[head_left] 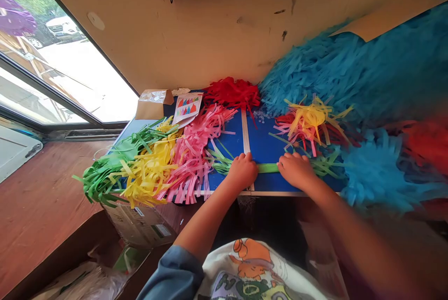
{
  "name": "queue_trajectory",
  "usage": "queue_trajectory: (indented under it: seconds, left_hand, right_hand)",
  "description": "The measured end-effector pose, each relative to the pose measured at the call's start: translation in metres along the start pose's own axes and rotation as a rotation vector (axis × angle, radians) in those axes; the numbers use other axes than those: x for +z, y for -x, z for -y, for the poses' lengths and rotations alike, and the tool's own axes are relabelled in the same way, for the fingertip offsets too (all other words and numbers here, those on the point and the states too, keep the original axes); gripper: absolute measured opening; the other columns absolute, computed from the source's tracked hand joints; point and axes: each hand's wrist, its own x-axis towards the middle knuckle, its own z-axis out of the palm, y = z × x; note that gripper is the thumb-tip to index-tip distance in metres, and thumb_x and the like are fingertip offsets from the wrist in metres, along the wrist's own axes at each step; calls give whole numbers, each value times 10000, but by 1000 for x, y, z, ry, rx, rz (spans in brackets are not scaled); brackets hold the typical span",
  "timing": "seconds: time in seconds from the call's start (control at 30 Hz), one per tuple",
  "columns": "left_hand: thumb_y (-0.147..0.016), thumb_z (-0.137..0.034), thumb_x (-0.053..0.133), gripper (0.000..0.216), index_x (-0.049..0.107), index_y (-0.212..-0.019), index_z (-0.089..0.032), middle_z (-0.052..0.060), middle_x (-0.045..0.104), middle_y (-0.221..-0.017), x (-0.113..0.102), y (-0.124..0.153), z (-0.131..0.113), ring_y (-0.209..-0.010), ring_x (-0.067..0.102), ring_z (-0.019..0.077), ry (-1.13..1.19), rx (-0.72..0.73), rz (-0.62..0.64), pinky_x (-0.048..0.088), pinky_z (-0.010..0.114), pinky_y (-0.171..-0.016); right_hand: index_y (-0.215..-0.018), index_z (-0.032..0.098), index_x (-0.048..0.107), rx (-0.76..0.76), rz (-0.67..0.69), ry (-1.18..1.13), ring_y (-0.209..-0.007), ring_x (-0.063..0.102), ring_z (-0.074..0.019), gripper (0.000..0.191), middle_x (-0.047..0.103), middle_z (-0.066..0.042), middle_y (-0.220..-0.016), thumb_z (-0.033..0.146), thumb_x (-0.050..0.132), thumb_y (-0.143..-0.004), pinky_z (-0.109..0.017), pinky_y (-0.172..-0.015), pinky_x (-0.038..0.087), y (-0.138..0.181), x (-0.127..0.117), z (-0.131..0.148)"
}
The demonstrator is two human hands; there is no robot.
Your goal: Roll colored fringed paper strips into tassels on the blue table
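A green tissue-paper tassel [268,168] lies flat across the blue table [264,139], its uncut middle band stretched between my hands and its fringed ends fanning out to both sides. My left hand [242,170] is closed over the left end of the band. On the right end, my right hand [297,170] has its fingers curled on the paper. Just beyond my right hand sits a loose heap of yellow and pink tissue strips [315,120]. Left of my left hand are pink tassels [196,150], yellow tassels [152,164] and green tassels [115,162] in rows.
Red tissue fringe [233,92] and a large blue tissue pile [336,71] lie along the wall. A blue tassel bunch [381,169] overhangs the right front edge. A printed card [188,108] rests beside a brown paper packet [154,103]. Below left stands an open cardboard box [80,237].
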Motion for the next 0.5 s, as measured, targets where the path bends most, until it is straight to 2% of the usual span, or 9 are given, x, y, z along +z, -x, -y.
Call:
queue_trajectory:
  seconds: [0.5]
  left_hand:
    - [-870,-179,388,280,660,-909,-121,141,560,-940,3,-2,-10,-895,505,259,-8,-107,7,419,366,-699]
  right_hand:
    - [-900,123,638,17,61,25,-971,502,-269,366,603,-139,-990,252,296,-876,-390,-791,321,-7,-8,4]
